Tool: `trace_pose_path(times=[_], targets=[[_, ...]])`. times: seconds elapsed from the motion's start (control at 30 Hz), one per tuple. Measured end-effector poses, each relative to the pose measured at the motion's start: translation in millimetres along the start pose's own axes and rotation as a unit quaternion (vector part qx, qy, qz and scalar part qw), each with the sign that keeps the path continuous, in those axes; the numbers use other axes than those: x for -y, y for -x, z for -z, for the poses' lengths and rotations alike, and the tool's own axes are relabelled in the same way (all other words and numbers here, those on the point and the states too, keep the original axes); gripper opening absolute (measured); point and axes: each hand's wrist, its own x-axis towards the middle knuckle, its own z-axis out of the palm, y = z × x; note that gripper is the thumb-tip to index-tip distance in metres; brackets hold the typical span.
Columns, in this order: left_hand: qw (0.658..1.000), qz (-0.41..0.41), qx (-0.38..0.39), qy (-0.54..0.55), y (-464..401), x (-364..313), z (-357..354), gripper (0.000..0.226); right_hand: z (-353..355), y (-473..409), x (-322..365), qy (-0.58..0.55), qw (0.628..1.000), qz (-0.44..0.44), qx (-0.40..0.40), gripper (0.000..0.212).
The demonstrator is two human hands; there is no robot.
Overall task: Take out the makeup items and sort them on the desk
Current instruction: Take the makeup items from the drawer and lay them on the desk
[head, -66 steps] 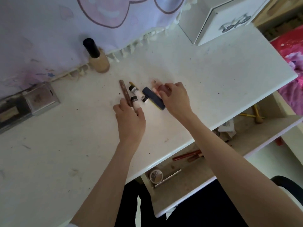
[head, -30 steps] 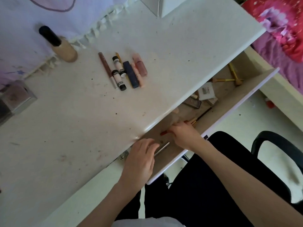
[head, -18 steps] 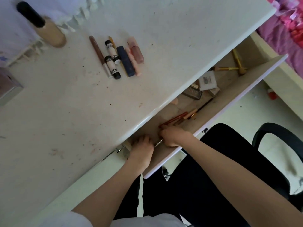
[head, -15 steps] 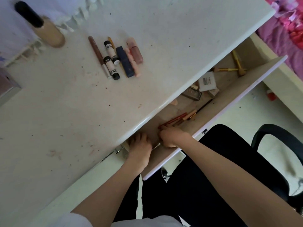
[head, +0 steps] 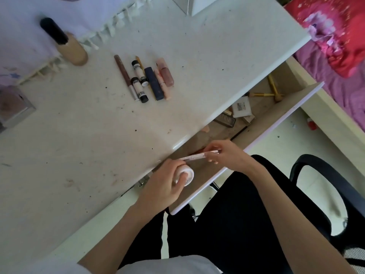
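The left hand was over the near end of the open drawer, and its fingers were curled around a small round white jar, with the thumb lying across the top of the jar. The right hand was just beside it, a little further along the drawer, and it pinched one end of a thin pale stick between the thumb and the first fingers; the other end of the stick reached toward the left hand, but I could not tell if it touched it. Both hands were above the drawer, close to the front edge of the white bench. On the bench, well apart from the hands, a row of makeup items lay side by side: a long brown pencil, two white tubes with black caps, a dark blue stick, a pale pink stick and a pink tube. A beige bottle with a black cap stood further left near the cloth. Deeper in the drawer lay a white square box, a dark flat case and some yellow brushes. A black chair was on the right of the person.
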Motion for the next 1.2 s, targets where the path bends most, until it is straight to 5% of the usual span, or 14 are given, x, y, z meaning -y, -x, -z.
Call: trace_pose_path(times=[0.2, 0.5, 0.77, 1.2], targets=[[0.967, 0.131, -0.204, 0.080, -3.9, 11.3, 60.7, 0.016, -9.6, 5.8, 50.7, -0.245, 0.968, 0.032, -0.048, 0.004], [0.883, 0.292, -0.366, 0.043, 18.0, 89.5, 140.4, 0.023, -98.4, -59.0, 122.5, -0.072, 0.973, 0.054, -0.210, 0.008], [0.868, 0.327, -0.369, 0.049, 7.2, 116.2, 175.5, 0.056, -126.7, -79.9, 140.3, 0.127, 0.932, 0.113, -0.320, 0.016], [0.854, 0.312, -0.410, 0.075, 8.5, 115.2, 149.8, 0.079, -124.1, -80.0, 124.2, 0.182, 0.905, 0.125, -0.363, 0.034]])
